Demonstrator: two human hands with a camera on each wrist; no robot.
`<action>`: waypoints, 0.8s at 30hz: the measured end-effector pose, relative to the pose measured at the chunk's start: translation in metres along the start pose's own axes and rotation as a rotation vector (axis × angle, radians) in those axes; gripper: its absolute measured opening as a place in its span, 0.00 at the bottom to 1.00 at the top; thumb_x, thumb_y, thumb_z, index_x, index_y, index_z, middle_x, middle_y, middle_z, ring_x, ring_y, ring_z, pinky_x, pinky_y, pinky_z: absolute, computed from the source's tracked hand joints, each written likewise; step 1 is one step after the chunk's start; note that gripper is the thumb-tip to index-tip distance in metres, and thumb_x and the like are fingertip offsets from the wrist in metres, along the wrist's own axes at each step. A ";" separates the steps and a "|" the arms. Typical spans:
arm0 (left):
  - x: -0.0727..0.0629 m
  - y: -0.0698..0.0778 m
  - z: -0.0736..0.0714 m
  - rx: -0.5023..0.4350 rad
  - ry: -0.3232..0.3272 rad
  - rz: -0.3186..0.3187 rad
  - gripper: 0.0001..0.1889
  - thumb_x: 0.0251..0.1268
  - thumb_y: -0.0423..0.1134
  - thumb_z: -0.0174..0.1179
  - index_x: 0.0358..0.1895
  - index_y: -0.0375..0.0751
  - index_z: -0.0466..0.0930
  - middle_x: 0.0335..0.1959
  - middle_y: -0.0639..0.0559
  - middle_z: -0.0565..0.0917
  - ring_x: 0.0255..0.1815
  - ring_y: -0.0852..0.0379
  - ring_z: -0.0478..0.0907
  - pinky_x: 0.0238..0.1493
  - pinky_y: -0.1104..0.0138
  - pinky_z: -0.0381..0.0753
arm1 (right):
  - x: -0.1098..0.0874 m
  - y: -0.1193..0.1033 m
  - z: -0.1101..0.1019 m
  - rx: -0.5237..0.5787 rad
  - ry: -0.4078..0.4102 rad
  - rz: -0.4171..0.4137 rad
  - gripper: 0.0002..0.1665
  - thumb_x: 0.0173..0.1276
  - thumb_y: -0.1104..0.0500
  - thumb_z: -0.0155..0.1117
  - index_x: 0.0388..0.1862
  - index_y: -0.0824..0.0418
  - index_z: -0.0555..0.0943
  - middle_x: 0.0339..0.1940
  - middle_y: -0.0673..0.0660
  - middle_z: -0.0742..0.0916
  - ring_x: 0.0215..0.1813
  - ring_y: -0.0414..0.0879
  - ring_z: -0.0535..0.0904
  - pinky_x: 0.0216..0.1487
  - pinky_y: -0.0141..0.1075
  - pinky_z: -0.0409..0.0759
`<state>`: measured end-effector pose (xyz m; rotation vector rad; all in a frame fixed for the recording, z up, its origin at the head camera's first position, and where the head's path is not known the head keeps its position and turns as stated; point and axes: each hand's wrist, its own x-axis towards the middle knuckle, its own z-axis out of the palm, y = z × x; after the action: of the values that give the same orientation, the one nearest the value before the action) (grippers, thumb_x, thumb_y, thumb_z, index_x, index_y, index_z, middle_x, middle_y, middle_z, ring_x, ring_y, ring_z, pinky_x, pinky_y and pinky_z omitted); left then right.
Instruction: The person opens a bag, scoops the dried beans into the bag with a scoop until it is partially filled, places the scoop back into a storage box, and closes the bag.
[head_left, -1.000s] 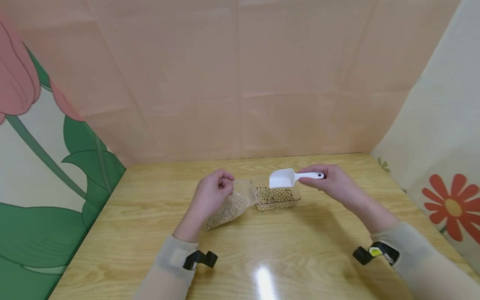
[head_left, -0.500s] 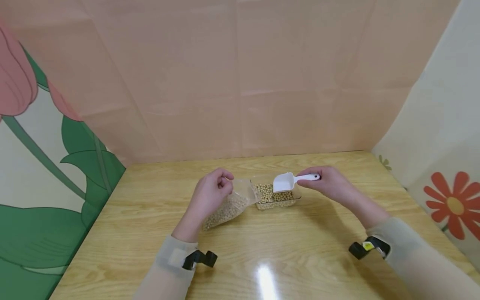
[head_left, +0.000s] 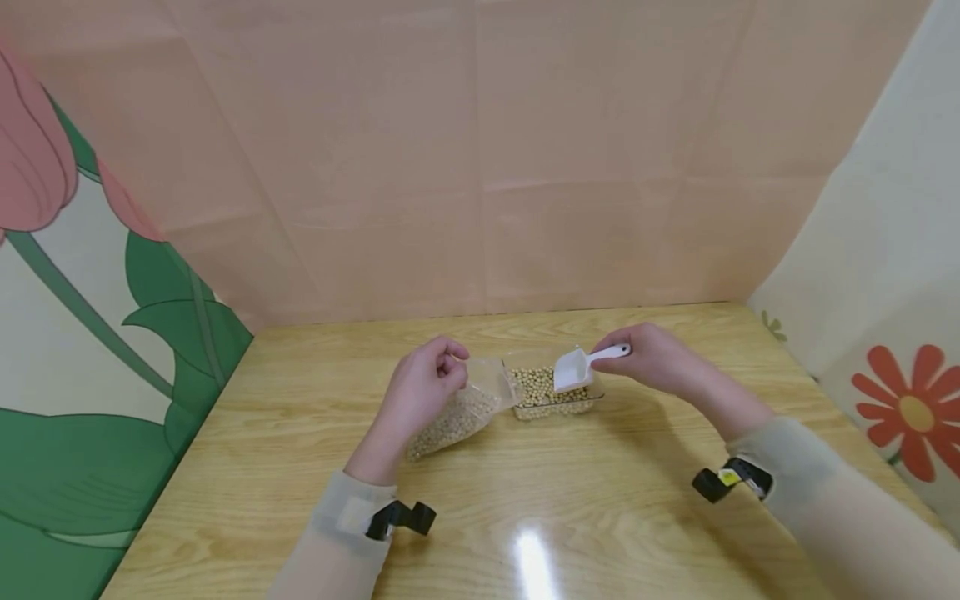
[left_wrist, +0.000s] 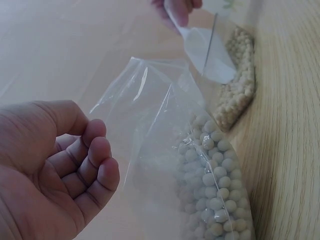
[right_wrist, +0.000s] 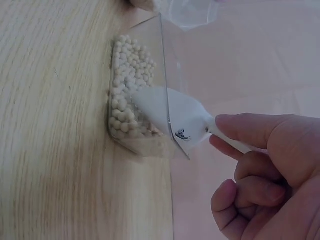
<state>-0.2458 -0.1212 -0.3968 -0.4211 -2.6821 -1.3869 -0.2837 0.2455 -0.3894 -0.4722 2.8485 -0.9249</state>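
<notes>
My left hand [head_left: 420, 385] has its fingers curled, and thumb and forefinger pinch the edge of a clear plastic bag [left_wrist: 155, 110]. Pale round beans [left_wrist: 215, 185] fill the bag's lower part; its mouth faces a clear box [head_left: 558, 410]. The right hand [head_left: 654, 358] grips the handle of a white scoop [head_left: 573, 371] between thumb and fingers. Tilted downward, the scoop's blade reaches into the box, and its tip meets the beans [right_wrist: 127, 75] there. Through the box wall, part of the blade shows in the right wrist view.
A wooden table [head_left: 480, 500] carries the box and bag. Behind it hangs a pinkish cloth [head_left: 480, 167]. Flower-patterned panels [head_left: 911, 412] stand at the sides. Each forearm wears a black camera mount [head_left: 401, 518].
My right hand has moved slightly left, and the scoop has tipped from nearly level above the box down into its beans. The left hand and bag have stayed still.
</notes>
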 end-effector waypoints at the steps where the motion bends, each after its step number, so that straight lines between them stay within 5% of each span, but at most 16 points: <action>1: 0.000 0.000 0.000 0.001 0.000 0.001 0.11 0.76 0.30 0.58 0.55 0.39 0.86 0.30 0.58 0.87 0.33 0.55 0.84 0.37 0.57 0.82 | 0.001 0.000 0.001 0.004 -0.006 0.003 0.18 0.77 0.46 0.75 0.55 0.57 0.93 0.54 0.57 0.93 0.55 0.54 0.88 0.56 0.57 0.84; 12: 0.000 0.000 0.000 0.006 -0.001 0.000 0.12 0.76 0.30 0.58 0.55 0.38 0.86 0.30 0.58 0.87 0.32 0.55 0.84 0.37 0.57 0.81 | 0.003 0.010 0.018 0.132 -0.027 0.075 0.22 0.78 0.42 0.74 0.59 0.56 0.92 0.61 0.61 0.91 0.59 0.57 0.85 0.55 0.53 0.83; 24: 0.000 0.001 0.000 0.007 0.001 -0.006 0.13 0.75 0.30 0.58 0.57 0.37 0.86 0.31 0.58 0.87 0.32 0.55 0.84 0.37 0.58 0.81 | 0.006 0.011 0.039 0.317 -0.026 0.101 0.23 0.77 0.46 0.77 0.62 0.58 0.91 0.57 0.57 0.92 0.48 0.53 0.82 0.41 0.40 0.80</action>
<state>-0.2451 -0.1207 -0.3962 -0.4121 -2.6895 -1.3783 -0.2847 0.2308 -0.4272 -0.2990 2.6044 -1.3069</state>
